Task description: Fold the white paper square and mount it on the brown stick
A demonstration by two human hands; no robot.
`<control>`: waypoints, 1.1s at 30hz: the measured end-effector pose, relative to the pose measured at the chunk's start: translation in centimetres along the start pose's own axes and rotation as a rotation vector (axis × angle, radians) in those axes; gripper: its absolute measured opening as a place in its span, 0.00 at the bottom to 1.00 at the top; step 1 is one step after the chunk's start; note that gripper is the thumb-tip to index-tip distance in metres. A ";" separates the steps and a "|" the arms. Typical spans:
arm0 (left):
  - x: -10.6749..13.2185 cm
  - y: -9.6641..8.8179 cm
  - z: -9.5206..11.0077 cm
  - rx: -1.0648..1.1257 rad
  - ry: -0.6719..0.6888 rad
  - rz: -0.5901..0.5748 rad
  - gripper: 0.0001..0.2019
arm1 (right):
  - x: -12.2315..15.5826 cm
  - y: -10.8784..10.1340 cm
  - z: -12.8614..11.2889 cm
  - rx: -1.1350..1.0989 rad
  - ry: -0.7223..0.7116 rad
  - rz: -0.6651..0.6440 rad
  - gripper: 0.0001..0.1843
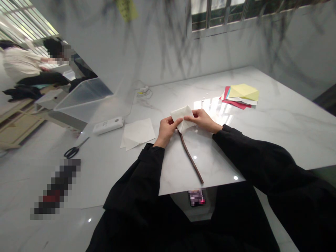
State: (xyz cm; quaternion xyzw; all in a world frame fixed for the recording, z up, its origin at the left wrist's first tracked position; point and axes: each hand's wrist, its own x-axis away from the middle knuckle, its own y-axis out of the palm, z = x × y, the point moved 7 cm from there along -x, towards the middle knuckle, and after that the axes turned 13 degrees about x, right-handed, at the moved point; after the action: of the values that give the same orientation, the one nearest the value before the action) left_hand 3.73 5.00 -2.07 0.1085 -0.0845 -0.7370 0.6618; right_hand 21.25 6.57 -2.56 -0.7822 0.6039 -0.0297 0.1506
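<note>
Our fingers (pixel 168 121), left hand (pixel 165 133) and right hand (pixel 205 120) stretched forward above the worktop (pixel 273 129), pinch white paper (pixel 182 112) at the far end of a brown stick (pixel 189 154).

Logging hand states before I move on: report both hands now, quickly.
Left hand: closed, pinching the white paper at its left side; whether it grips the stick too cannot be told.
Right hand: closed, pinching the same paper's right side.

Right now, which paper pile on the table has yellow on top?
The far pile on the right, with red edges showing beneath the yellow; the white sheets lying beside the left hand show no yellow.
</note>
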 end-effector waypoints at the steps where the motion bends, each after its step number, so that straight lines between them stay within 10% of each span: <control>1: 0.0 0.0 0.0 0.002 0.001 0.004 0.31 | 0.0 0.0 0.0 0.001 -0.004 0.003 0.31; 26: -0.1 -0.5 0.1 -0.008 0.026 0.051 0.30 | 0.1 0.0 -1.2 0.061 -0.045 -0.026 0.35; 33: -0.3 -1.0 0.0 -0.004 0.033 0.095 0.30 | -0.8 -6.9 -0.1 0.418 -0.037 0.392 0.26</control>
State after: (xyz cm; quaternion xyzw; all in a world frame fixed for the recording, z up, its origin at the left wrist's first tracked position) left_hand 2.83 5.40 -2.29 0.1154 -0.0773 -0.7031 0.6974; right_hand 27.49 8.86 -0.51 -0.6028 0.7215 -0.1093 0.3225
